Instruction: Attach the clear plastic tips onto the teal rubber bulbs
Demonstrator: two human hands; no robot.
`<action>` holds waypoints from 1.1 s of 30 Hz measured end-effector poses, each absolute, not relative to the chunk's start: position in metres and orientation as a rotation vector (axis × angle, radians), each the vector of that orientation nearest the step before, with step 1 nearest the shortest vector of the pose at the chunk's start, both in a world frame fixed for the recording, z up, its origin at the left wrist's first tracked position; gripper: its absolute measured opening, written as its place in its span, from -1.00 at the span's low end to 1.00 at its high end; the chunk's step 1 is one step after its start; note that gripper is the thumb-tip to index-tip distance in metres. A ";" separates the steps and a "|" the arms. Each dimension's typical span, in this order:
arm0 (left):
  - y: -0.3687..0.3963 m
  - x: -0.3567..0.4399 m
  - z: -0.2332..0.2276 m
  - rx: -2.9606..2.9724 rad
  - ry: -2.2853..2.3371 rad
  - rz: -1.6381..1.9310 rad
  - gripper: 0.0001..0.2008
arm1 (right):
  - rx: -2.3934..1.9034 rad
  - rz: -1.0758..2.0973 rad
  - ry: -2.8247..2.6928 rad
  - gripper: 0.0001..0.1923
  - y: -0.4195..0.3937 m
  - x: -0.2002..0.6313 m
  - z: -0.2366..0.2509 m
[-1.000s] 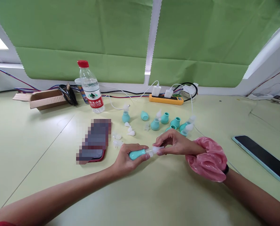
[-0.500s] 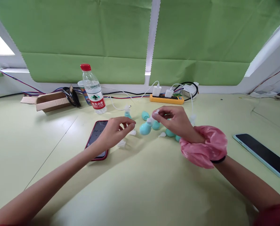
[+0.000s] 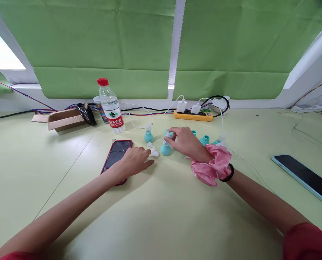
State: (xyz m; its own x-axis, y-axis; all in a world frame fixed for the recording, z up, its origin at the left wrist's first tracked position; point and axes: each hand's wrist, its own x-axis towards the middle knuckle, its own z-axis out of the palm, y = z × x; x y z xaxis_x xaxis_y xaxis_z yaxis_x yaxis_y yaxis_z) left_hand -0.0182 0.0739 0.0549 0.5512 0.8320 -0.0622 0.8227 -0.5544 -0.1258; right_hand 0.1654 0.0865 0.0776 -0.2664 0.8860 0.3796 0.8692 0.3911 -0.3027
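1. The right hand (image 3: 186, 142), just right of the frame's middle, pinches the clear tip of a teal bulb (image 3: 165, 148) that stands upright on the table (image 3: 161, 216); thumb and fingers are closed narrowly on that tip.
2. The left hand (image 3: 133, 162), just left of the middle, lies palm down with its fingers loosely spread and holds nothing. Its fingertips reach toward small white tips (image 3: 153, 151) lying on the table beside the bulb.
3. A red phone (image 3: 117, 155) lies partly under the left hand's wrist side.
4. Another teal bulb with a tip (image 3: 148, 135) stands just behind, and more teal bulbs (image 3: 204, 140) sit behind the right hand.
5. A pink scrunchie (image 3: 211, 165) rings the right wrist.
6. A water bottle (image 3: 111, 106), a cardboard box (image 3: 65, 119) and a yellow power strip (image 3: 192, 115) stand along the far edge; a second phone (image 3: 304, 177) lies at the right.
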 end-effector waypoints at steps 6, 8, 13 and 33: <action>0.079 -0.017 0.043 -2.860 -1.399 0.032 -0.72 | -1.411 -0.152 -2.085 -0.67 0.059 0.173 0.076; 0.082 -0.021 0.048 -3.051 -1.351 -0.033 -0.73 | -1.318 -0.173 -2.193 -0.75 0.048 0.173 0.068; 0.086 -0.037 0.075 -3.222 -1.316 -0.037 -0.75 | -1.377 -0.032 -2.638 -0.68 0.035 0.156 0.040; 0.079 -0.057 0.103 -2.952 -1.229 0.075 -0.81 | -1.179 0.022 -2.619 -0.66 0.052 0.099 0.021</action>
